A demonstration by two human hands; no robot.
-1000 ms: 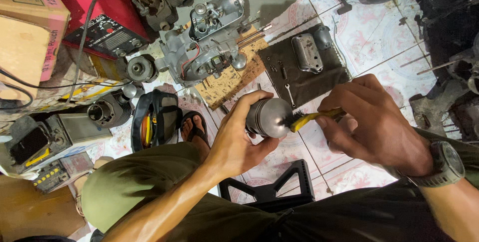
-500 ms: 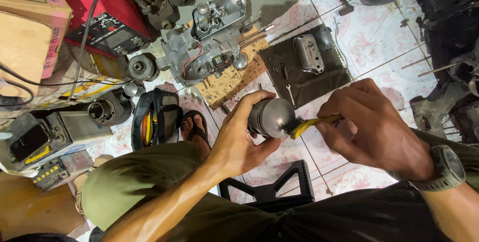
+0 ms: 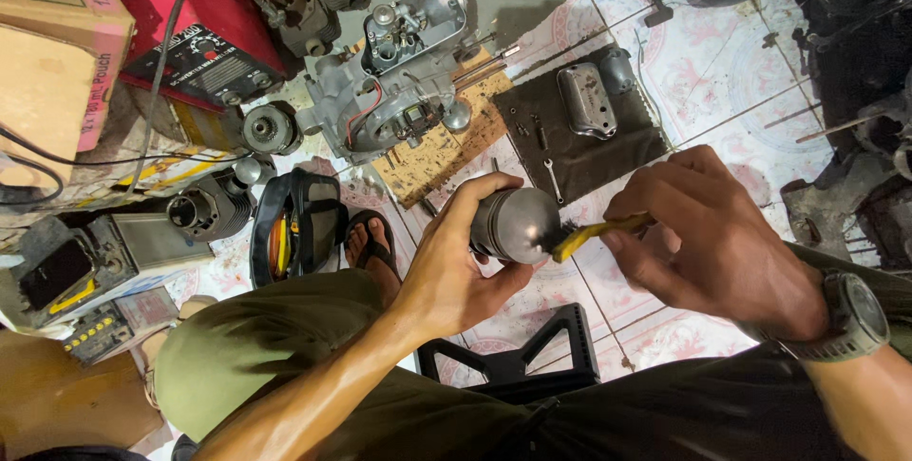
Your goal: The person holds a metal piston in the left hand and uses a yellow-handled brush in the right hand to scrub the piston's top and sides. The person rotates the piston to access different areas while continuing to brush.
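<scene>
My left hand (image 3: 454,262) grips a grey metal piston (image 3: 516,223), crown turned toward the right. My right hand (image 3: 711,243), with a dark watch on the wrist, holds a yellow-handled brush (image 3: 594,233) whose dark bristles touch the piston's crown at its right edge. Both hands hover above my knees and the tiled floor.
A grey engine case (image 3: 389,81) rests on a wooden board (image 3: 432,162) ahead. A dark cloth (image 3: 579,133) carries a metal cover, a small wrench and bolts. A black cylinder (image 3: 211,206), a red machine (image 3: 190,15), cardboard boxes (image 3: 52,53) and a black stool (image 3: 532,357) surround me.
The brush has shifted slightly down and left across the piston crown, and my right hand moved a little with it. My left hand keeps the piston nearly still.
</scene>
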